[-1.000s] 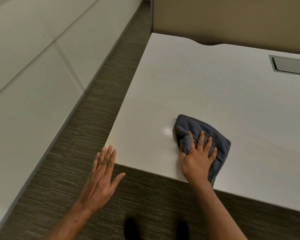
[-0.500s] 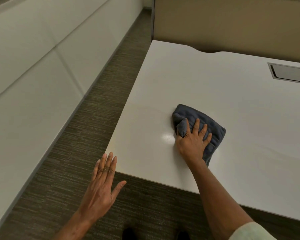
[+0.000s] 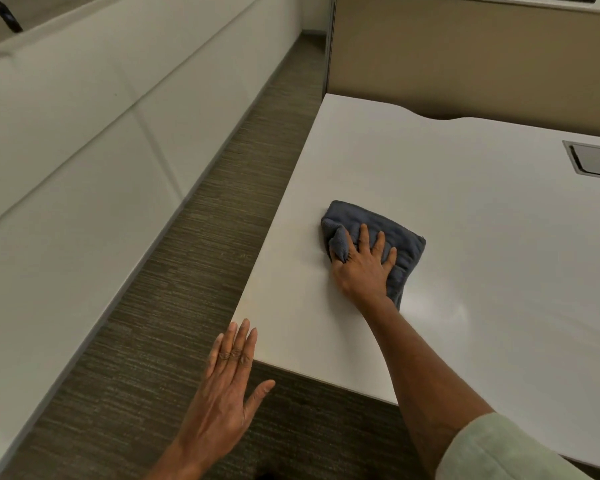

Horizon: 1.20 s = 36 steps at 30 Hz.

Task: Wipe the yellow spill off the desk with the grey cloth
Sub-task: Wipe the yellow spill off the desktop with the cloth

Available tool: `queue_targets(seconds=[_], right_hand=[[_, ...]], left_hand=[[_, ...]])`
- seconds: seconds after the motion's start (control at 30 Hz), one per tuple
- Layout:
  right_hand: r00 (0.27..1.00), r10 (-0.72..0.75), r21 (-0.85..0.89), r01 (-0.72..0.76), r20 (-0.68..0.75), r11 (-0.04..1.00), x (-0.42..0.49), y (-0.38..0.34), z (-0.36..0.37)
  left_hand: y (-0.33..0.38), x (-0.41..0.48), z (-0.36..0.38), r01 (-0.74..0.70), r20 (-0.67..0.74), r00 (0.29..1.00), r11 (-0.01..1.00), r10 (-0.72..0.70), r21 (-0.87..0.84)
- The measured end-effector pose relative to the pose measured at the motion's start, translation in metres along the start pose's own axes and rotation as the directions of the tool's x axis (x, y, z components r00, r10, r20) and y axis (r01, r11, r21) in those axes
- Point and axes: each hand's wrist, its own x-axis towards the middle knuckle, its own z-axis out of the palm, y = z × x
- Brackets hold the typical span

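A folded grey cloth [image 3: 397, 230] lies flat on the white desk [image 3: 482, 209], a little in from its left edge. My right hand [image 3: 362, 268] presses down on the cloth with fingers spread, and a fold of cloth wraps over the index finger. My left hand [image 3: 227, 389] hovers flat and empty, its fingertips at the desk's near left corner. No yellow spill is plainly visible; only a faint yellowish tint [image 3: 291, 223] shows left of the cloth and a wet sheen [image 3: 433, 303] to its right.
A grey metal cable hatch [image 3: 596, 162] is set into the desk at the right. A tan partition [image 3: 465, 57] stands behind the desk. Striped dark carpet [image 3: 194, 271] runs along the left, bounded by a white panelled wall [image 3: 84, 150].
My right hand has pushed the cloth away from me, from near the desk's front edge toward the desk's middle. My left hand has shifted slightly forward to the corner.
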Motion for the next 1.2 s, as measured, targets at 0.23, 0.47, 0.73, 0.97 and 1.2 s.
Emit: queue_targets(seconds=[0.23,0.47,0.73,0.97,1.2], right_hand=[[0.980,-0.181,-0.029,0.184,0.077,0.983,0.009,-0.051,0.011],[0.915,-0.394,-0.028,0.398,0.089,0.917,-0.038,-0.092,0.033],[0.848,-0.520,-0.020,0.525,0.107,0.851,-0.102,-0.098,0.050],[0.767,-0.603,0.034,0.611,0.219,0.791,-0.136,-0.082,0.042],[0.811,-0.535,0.383,0.427,0.238,0.819,-0.164,-0.034,0.010]], left_hand=[[-0.002,-0.001,-0.003,0.000,0.014,1.000,0.999,0.000,-0.033],[-0.005,-0.001,-0.007,0.048,0.006,0.999,0.995,-0.048,-0.091],[-0.018,0.004,-0.026,0.118,-0.108,0.985,0.982,-0.134,-0.145],[-0.020,0.001,-0.035,0.122,-0.140,0.979,0.973,-0.151,-0.196],[-0.013,-0.009,-0.032,0.161,-0.130,0.973,0.964,-0.191,-0.210]])
